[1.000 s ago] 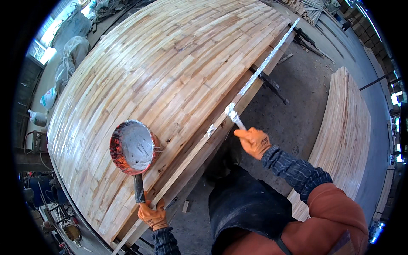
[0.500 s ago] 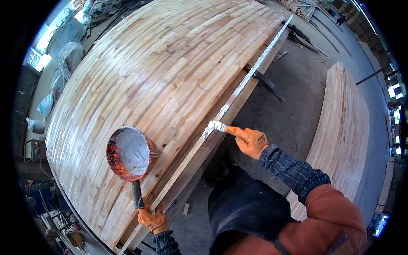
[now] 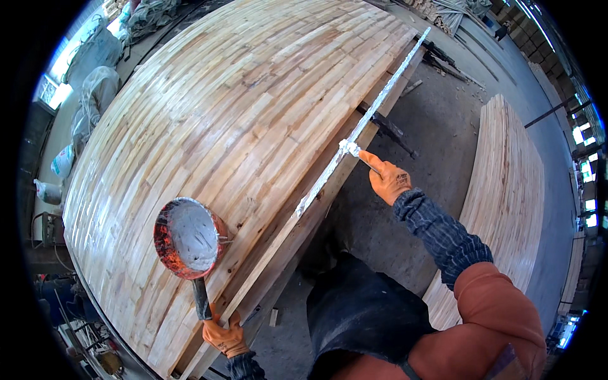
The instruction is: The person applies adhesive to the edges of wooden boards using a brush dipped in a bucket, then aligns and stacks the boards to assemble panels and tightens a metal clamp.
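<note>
My right hand (image 3: pixel 389 180), in an orange glove, is closed round a brush (image 3: pixel 349 147) whose head is caked in white paste. The head touches the top edge of a long narrow wooden strip (image 3: pixel 266 254), and white paste (image 3: pixel 390 90) covers the strip from near the middle to the far end. My left hand (image 3: pixel 227 337), also orange-gloved, pinches the bare near part of the strip, fingers on both sides. By its fingers ends the dark handle of a red, paste-smeared pot (image 3: pixel 223 238), which sits tilted-looking on the boards with white paste inside.
A broad panel of joined wooden boards (image 3: pixel 190 126) fills the left and middle. Dark metal bars (image 3: pixel 396 134) jut out beyond its right side. Another stack of wooden boards (image 3: pixel 506 171) lies on the floor at right. Plastic-covered bundles (image 3: pixel 95 95) stand at the far left.
My right hand has moved the brush away from me along the strip, and white paste now shows where the brush was. My left hand stays at the near part of the strip.
</note>
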A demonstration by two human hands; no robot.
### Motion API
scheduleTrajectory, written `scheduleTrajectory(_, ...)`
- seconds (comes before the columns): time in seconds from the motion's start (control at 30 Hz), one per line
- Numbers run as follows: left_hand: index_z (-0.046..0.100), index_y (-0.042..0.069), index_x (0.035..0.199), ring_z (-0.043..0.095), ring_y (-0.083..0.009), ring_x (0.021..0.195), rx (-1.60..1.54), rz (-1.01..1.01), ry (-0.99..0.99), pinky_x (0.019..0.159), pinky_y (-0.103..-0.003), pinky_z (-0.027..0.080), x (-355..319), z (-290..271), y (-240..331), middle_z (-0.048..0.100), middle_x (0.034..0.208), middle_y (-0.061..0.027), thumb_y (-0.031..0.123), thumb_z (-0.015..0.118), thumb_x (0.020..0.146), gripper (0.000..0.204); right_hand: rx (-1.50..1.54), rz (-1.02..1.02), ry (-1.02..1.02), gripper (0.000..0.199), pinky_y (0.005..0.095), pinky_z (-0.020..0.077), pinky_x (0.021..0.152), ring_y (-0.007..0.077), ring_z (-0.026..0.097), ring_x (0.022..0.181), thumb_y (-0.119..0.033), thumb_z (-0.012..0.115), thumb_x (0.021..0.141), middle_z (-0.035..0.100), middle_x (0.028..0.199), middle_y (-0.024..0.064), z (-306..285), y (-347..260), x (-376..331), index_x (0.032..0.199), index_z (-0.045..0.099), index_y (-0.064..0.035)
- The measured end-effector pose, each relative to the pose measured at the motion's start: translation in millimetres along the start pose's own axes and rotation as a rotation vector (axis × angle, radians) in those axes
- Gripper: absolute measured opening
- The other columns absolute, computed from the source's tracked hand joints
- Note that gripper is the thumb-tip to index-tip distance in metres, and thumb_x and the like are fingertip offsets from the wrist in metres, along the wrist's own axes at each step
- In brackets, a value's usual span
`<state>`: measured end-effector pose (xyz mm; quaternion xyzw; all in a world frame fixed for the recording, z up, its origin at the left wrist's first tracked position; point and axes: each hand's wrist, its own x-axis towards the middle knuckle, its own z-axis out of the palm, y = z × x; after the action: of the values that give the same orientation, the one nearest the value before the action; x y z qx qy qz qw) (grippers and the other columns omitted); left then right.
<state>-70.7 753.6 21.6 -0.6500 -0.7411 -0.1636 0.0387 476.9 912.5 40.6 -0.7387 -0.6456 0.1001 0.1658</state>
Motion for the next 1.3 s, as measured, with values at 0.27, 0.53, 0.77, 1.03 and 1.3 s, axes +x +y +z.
scheduleTrajectory(0.27,0.068,0.006,0.119,0.069,-0.0313,0.077,-0.062,-0.022,-0.016,0.073,-0.046,0.051,0.6,2.9,-0.7,0.074,0.1,-0.0108,0.04,0.075,0.076,0.055,-0.07,-0.002,-0.087,0.064,0.051,0.0572,0.072,0.0403,0.069,0.078,-0.023,0.058,0.099,0.071,0.09,0.0199,26.2,-19.0,-29.4,0.159,0.035,-0.0303)
scheduleTrajectory(0.53,0.068,0.005,0.115,0.069,-0.0319,0.076,-0.096,-0.056,-0.046,0.071,-0.045,0.053,5.9,-1.0,4.2,0.074,0.098,-0.0114,0.037,0.075,0.075,0.052,-0.01,-0.107,-0.174,0.06,0.0508,0.0578,0.071,0.0408,0.069,0.076,-0.023,0.06,0.098,0.069,0.086,0.0215,9.2,-41.0,-59.2,0.156,0.042,-0.0298)
scheduleTrajectory(0.77,0.07,0.006,0.112,0.066,-0.0305,0.073,-0.168,-0.052,0.003,0.071,-0.044,0.048,8.0,-2.8,12.1,0.07,0.087,-0.0089,0.032,0.081,0.068,0.053,0.337,-0.024,0.05,0.051,0.0448,0.0535,0.094,0.0428,0.067,0.111,-0.021,0.058,0.098,0.069,0.119,0.0246,-2.5,-15.7,7.4,0.148,0.052,-0.0181)
scheduleTrajectory(1.03,0.071,0.004,0.106,0.067,-0.0322,0.07,-0.166,-0.03,0.033,0.064,-0.04,0.052,9.3,-1.7,7.1,0.069,0.082,-0.0119,0.018,0.08,0.063,0.047,0.392,-0.227,-0.158,0.054,0.0484,0.0567,0.08,0.0431,0.07,0.09,-0.021,0.059,0.098,0.071,0.106,0.0236,16.7,-80.8,-58.2,0.151,0.049,-0.0226)
scheduleTrajectory(1.3,0.071,0.005,0.109,0.069,-0.0357,0.074,-0.201,-0.027,0.028,0.068,-0.044,0.053,8.8,-2.4,4.7,0.071,0.085,-0.0148,0.02,0.081,0.062,0.05,0.449,-0.205,-0.438,0.056,0.0434,0.0554,0.072,0.0336,0.07,0.075,-0.02,0.062,0.098,0.07,0.088,0.0213,-8.5,-125.1,-67.5,0.152,0.05,-0.0236)
